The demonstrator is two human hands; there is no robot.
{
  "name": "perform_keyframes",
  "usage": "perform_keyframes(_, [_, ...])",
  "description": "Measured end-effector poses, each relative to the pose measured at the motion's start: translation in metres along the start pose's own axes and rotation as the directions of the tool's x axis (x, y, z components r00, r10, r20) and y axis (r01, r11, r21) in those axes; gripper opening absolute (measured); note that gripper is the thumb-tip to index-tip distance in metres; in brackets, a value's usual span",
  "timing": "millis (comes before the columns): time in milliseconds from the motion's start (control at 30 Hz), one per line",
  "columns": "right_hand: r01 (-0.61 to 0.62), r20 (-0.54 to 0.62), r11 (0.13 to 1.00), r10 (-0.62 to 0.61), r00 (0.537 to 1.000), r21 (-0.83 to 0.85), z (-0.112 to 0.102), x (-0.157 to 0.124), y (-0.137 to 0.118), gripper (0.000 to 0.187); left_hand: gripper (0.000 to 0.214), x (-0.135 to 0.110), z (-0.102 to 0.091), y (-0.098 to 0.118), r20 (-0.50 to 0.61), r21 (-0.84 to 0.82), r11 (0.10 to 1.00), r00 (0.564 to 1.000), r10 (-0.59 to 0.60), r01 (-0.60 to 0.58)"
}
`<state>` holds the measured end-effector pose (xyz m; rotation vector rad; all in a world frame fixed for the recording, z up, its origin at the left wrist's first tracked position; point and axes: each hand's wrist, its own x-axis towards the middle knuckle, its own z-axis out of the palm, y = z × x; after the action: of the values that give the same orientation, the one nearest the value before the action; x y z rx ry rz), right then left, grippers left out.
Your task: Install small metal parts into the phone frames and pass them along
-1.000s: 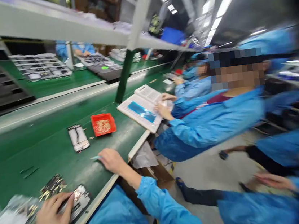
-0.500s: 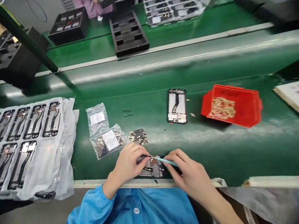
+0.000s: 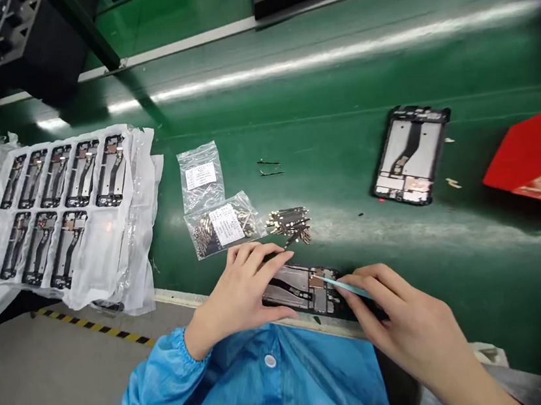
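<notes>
Leftmost, the left hand [image 3: 242,291] is laid flat, fingers extended together, fingertips pressed on the left end of the phone frame [image 3: 305,290]. The frame is seen at the near edge of the green surface [image 3: 403,239], long axis running left to right, right end slightly nearer. At right, a thin teal tool [image 3: 347,289] is pinched by the right hand [image 3: 411,326], its tip touching the frame.

Green belt [image 3: 382,70], red bin [image 3: 530,151]
</notes>
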<state>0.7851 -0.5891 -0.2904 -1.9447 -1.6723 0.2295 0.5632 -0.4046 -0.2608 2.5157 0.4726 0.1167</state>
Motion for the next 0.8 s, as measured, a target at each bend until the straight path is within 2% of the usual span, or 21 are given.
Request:
perform_keyframes(133, [0.065,0.016,0.997,-0.065,0.998,0.038,-0.001,0.006,0.008,0.017,0.08,-0.005,0.008,-0.008,0.043,0.044,0.999,0.999,0.007,-0.009])
perform_keyframes(233, [0.104,0.025,0.995,-0.104,0.994,0.007,-0.002,0.011,0.008,0.02,0.075,-0.004,0.012,-0.012,0.026,0.046,0.998,0.999,0.036,-0.037])
perform_keyframes(300, [0.127,0.005,0.991,-0.127,0.992,-0.047,-0.002,0.011,0.004,0.02,0.073,-0.004,0.013,-0.014,0.006,0.03,0.998,0.998,0.057,-0.057])
perform_keyframes(433, [0.133,-0.011,0.968,-0.139,0.99,-0.214,-0.002,0.008,-0.004,0.009,0.071,-0.003,0.015,-0.017,-0.054,-0.007,0.995,0.994,0.098,-0.099])
perform_keyframes(600, [0.091,0.053,0.995,-0.089,0.995,-0.034,-0.001,0.01,-0.001,0.017,0.069,-0.002,0.015,-0.02,-0.044,-0.033,0.994,0.994,0.102,-0.104])
perform_keyframes(733, [0.2,0.006,0.95,-0.205,0.979,-0.238,0.001,0.01,0.001,0.006,0.066,-0.001,0.014,-0.02,-0.029,-0.039,0.994,0.994,0.103,-0.105])
perform_keyframes(800, [0.202,-0.002,0.942,-0.211,0.978,-0.269,0.003,0.009,-0.001,0.007,0.065,-0.001,0.014,-0.021,-0.042,-0.037,0.992,0.992,0.118,-0.12])
